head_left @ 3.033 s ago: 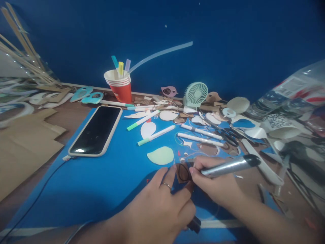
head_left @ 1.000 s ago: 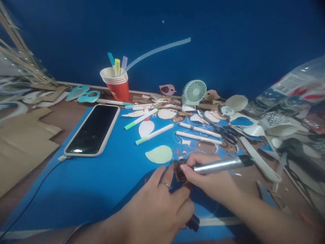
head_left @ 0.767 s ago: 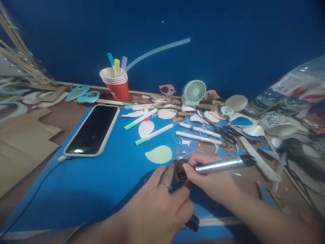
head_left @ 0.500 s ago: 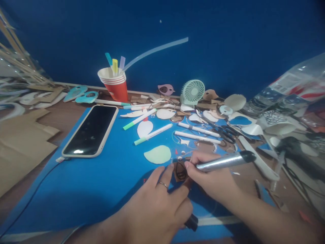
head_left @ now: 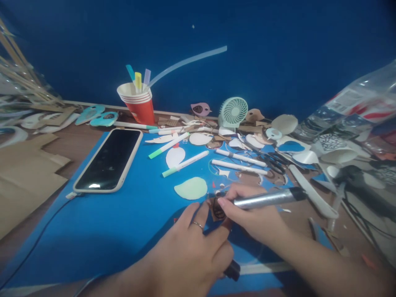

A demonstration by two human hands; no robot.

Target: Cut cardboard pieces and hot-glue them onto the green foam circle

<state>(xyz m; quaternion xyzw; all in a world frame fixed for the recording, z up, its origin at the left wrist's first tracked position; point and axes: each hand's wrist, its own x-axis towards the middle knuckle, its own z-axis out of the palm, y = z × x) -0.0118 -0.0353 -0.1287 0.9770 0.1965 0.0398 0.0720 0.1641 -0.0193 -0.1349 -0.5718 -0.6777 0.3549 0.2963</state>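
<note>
My right hand [head_left: 255, 216] is closed round a silver marker [head_left: 262, 199] with a black end. Its writing tip is hidden by my fingers, over a small brown cardboard piece [head_left: 215, 214] bearing a black leaf-like drawing. With its fingers spread round that piece, my left hand [head_left: 192, 243] presses it down on the blue sheet [head_left: 102, 231]. A black marker cap [head_left: 232, 270] sticks out from under the left hand; how it is held is hidden. Just beyond the fingertips lies a pale green leaf-shaped cutout [head_left: 191, 188].
Several felt pens [head_left: 239, 166], scissors [head_left: 272, 162] and paper scraps lie beyond my hands. A phone [head_left: 109, 161] on a cable is at left, by cardboard [head_left: 27, 181]. Red paper cups [head_left: 140, 109], a small fan [head_left: 234, 112] and a bird cutout [head_left: 200, 109] stand by the blue wall.
My right hand and the marker have shifted slightly left over the cardboard piece. Black lines on the piece look denser. My left hand stays in place; the view has moved a little.
</note>
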